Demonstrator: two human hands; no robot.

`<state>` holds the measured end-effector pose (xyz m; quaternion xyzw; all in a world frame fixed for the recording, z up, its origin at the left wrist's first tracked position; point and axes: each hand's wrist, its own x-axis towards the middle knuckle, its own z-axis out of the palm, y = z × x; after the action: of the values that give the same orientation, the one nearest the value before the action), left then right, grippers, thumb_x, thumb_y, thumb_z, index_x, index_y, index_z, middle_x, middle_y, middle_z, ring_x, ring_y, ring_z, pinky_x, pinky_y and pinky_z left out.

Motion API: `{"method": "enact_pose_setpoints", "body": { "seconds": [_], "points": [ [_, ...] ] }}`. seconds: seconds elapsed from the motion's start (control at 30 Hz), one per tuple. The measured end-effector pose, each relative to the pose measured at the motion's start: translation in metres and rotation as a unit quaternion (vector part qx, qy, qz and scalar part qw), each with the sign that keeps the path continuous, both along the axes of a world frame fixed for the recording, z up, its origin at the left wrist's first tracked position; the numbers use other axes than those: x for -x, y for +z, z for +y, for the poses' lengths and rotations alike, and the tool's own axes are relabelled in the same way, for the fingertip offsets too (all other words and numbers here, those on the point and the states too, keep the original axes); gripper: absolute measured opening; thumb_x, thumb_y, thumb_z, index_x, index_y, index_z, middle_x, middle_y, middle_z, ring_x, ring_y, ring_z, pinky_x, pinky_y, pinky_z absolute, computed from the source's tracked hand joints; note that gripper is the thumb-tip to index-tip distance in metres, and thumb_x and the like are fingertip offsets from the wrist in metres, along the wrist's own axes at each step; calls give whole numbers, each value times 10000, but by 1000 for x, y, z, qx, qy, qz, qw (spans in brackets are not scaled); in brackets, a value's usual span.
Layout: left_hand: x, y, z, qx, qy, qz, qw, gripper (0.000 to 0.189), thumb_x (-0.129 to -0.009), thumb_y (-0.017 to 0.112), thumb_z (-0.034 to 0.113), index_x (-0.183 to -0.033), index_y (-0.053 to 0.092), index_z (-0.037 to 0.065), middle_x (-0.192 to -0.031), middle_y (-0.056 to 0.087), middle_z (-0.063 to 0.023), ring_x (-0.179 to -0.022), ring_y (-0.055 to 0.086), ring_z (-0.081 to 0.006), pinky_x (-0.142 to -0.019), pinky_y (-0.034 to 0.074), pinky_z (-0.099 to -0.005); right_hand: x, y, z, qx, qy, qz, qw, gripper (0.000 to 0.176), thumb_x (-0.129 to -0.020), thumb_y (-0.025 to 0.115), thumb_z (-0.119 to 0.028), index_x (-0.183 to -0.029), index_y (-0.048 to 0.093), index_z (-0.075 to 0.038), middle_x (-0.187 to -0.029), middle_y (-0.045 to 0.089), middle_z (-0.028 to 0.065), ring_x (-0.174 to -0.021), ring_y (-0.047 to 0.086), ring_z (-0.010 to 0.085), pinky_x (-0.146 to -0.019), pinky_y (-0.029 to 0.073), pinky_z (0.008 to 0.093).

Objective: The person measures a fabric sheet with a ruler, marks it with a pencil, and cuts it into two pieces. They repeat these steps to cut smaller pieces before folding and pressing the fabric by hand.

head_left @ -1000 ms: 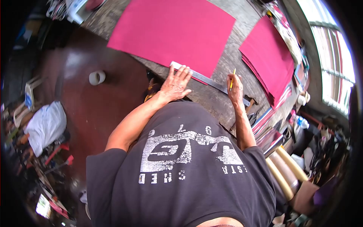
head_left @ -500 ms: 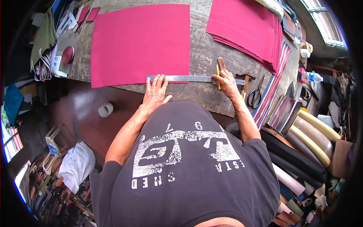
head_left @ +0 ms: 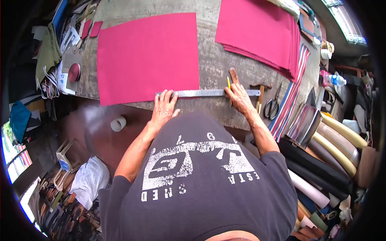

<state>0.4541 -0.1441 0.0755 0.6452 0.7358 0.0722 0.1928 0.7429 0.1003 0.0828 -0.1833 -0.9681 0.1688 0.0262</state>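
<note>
The steel ruler (head_left: 205, 93) lies across the bench (head_left: 211, 60), roughly parallel to its near edge and a little way in from it. Its left part covers the near edge of the single pink sheet (head_left: 146, 56) at that sheet's right-hand corner; its right part runs over bare bench top. The left hand (head_left: 164, 107) is open and flat, fingers spread, pressing down on the ruler's left end, with the palm over the strip of bench between ruler and edge. The right hand (head_left: 238, 98) is closed around a yellow pencil (head_left: 228, 82), held against the ruler near its right end.

Just beyond the ruler's right tip lie a hammer (head_left: 260, 94) and then scissors (head_left: 272, 105), close to the bench's right side. A stack of pink sheets (head_left: 261, 32) sits further back on the right, apart from the single sheet, with a band of bare bench between them. Below the bench edge, a roll of tape (head_left: 118, 123) rests on the floor
</note>
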Motion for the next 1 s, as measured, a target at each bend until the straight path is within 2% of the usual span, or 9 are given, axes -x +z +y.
{"method": "enact_pose_setpoints", "body": {
  "seconds": [0.1,0.37,0.4,0.5,0.53,0.63,0.83,0.97,1.0],
  "points": [
    [1,10,6,-76,34,9,996,769,-760,802,266,-1430,487,59,-1449,413,-224,-1393,377,-411,-1153,312,-569,5,14,4,33,-20,17,999,258,-874,628,-57,-1125,588,-9,-961,538,165,-967,576,335,-848,474,436],
    [68,4,98,-149,28,44,987,568,-883,654,78,-1428,496,51,-1366,501,-187,-1320,464,-360,-1138,346,-533,57,40,78,13,-16,18,1000,418,-801,601,29,-1217,571,-1,-1036,537,170,-924,534,352,-849,471,421],
    [80,9,118,-178,25,57,982,424,-888,649,54,-1308,589,33,-1168,584,-148,-1137,568,-315,-1056,425,-490,67,43,91,24,-15,18,999,432,-788,617,31,-1216,570,-3,-1034,533,167,-930,535,350,-854,466,427],
    [122,2,167,-171,23,59,983,259,-889,650,28,-1147,661,23,-974,601,-106,-942,607,-271,-914,497,-433,96,54,132,19,-10,32,999,415,-772,639,41,-1178,579,-15,-1024,538,166,-962,561,340,-853,465,437],
    [132,6,189,-221,34,59,973,158,-885,649,-4,-1033,693,29,-879,592,-86,-834,604,-246,-771,522,-399,103,47,148,4,-15,52,999,384,-782,628,40,-1160,583,-13,-1014,544,168,-944,573,341,-832,478,433],
    [164,-3,242,-249,44,52,966,299,-836,629,-14,-1111,713,70,-973,642,-93,-941,641,-266,-840,546,-403,132,33,199,23,-61,61,996,291,-852,579,28,-1139,599,-12,-1023,574,170,-888,606,349,-787,518,428],
    [197,-22,311,-322,66,120,937,350,-857,636,-28,-1174,718,95,-1123,690,-73,-1077,671,-279,-910,558,-377,180,12,276,-27,-54,142,988,243,-898,602,-47,-1140,622,-53,-1150,609,144,-1065,590,350,-939,482,431],
    [190,-63,309,-208,93,156,961,419,-966,612,215,-1375,604,123,-1480,501,-148,-1443,368,-395,-1175,282,-593,187,-31,284,-59,-57,142,986,255,-903,672,-128,-1149,634,-76,-1151,625,136,-1136,579,340,-1001,449,451],
    [186,-64,305,-167,102,139,971,536,-1001,585,325,-1487,487,121,-1613,301,-184,-1523,149,-444,-1199,110,-660,189,-36,281,-64,-66,149,985,262,-901,683,-141,-1150,636,-76,-1149,627,135,-1135,580,338,-1002,450,450]
  ]
}}
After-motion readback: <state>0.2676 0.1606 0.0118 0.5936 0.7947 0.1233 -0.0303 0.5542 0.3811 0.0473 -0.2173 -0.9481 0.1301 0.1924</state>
